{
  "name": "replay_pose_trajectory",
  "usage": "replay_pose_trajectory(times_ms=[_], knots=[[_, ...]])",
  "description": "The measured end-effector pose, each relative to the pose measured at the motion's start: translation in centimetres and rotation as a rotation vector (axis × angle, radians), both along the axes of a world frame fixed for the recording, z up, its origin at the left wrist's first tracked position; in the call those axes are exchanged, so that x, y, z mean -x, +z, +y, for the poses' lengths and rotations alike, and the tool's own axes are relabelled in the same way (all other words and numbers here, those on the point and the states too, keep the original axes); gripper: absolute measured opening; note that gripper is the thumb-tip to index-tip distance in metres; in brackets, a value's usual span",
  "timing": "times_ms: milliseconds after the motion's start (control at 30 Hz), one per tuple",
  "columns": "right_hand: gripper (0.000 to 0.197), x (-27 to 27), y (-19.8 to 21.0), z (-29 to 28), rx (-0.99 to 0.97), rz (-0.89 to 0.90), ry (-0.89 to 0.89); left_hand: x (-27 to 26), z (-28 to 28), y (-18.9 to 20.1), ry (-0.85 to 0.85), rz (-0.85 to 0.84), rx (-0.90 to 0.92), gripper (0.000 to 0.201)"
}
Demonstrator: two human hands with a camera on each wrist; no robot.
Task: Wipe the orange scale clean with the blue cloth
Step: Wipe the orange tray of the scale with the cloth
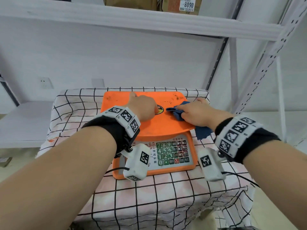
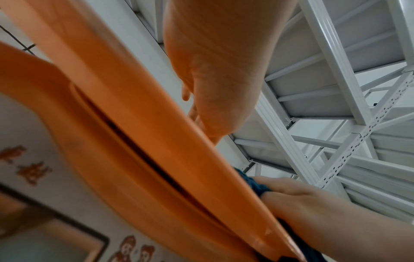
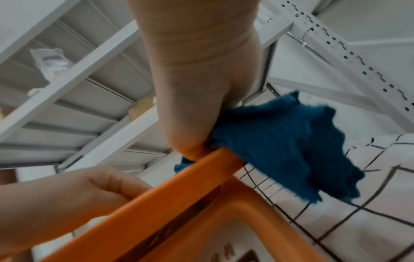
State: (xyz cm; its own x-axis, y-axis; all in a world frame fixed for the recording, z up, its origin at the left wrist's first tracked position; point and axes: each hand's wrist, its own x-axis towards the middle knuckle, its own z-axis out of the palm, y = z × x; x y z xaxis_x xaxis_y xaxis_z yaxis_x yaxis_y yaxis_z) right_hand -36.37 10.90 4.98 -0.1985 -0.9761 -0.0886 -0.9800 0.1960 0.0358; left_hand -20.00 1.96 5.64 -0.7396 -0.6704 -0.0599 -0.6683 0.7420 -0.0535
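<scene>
Scale, orange (image 1: 149,127), standing on a check-patterned tablecloth (image 1: 149,196) beneath white metal shelving (image 1: 132,22), keypad panel (image 1: 172,153) facing the person. Head view: left hand (image 1: 143,107) rests on the weighing platform left of centre, fingers stretched forward toward the far edge and holding nothing; right hand (image 1: 197,113) presses the blue cloth (image 1: 177,112) onto the platform's right half, fingers laid over the bunched fabric, a loose tail hanging off the near right edge. Dark marks show near the far corners, not under the cloth at present. Left wrist view: platform edge fills the frame, blurred; the left palm (image 2: 221,70) lies against it, the right hand with a sliver of cloth (image 2: 257,184) beyond. Right wrist view: heel of the right hand (image 3: 201,88) bears on the platform rim, with the cloth (image 3: 286,141) bunched beneath and spilling over the side; the grip itself is hidden here. Risks, as judged: the dangling tail may snag on the rim and pull the cloth loose; heavy pressure near the edge may tip or shift the platform unless the left hand steadies it; the far-corner marks may be missed.
</scene>
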Motion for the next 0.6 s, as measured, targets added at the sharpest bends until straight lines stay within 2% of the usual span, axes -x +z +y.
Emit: replay_pose_trajectory(times_ms=[167,267,367,500,600], knots=[[0.040,-0.8,0.0,-0.6,0.018,-0.087,0.001,-0.1,-0.1,-0.3,0.012,0.012,0.008,0.052],[0.034,-0.4,-0.4,0.2,0.097,-0.103,0.018,0.0,-0.3,-0.2,0.004,0.032,0.003,0.054],[0.023,-0.4,-0.5,-0.4,0.080,-0.104,0.000,-0.1,-0.3,-0.2,0.006,0.039,-0.016,0.056],[0.029,-0.3,-0.4,-1.2,0.080,-0.166,-0.022,-0.2,-0.1,-0.2,0.013,0.045,-0.029,0.056],[0.027,-0.3,-0.3,-0.7,0.083,-0.145,-0.006,0.0,-0.1,-0.3,0.011,0.023,-0.015,0.054]])
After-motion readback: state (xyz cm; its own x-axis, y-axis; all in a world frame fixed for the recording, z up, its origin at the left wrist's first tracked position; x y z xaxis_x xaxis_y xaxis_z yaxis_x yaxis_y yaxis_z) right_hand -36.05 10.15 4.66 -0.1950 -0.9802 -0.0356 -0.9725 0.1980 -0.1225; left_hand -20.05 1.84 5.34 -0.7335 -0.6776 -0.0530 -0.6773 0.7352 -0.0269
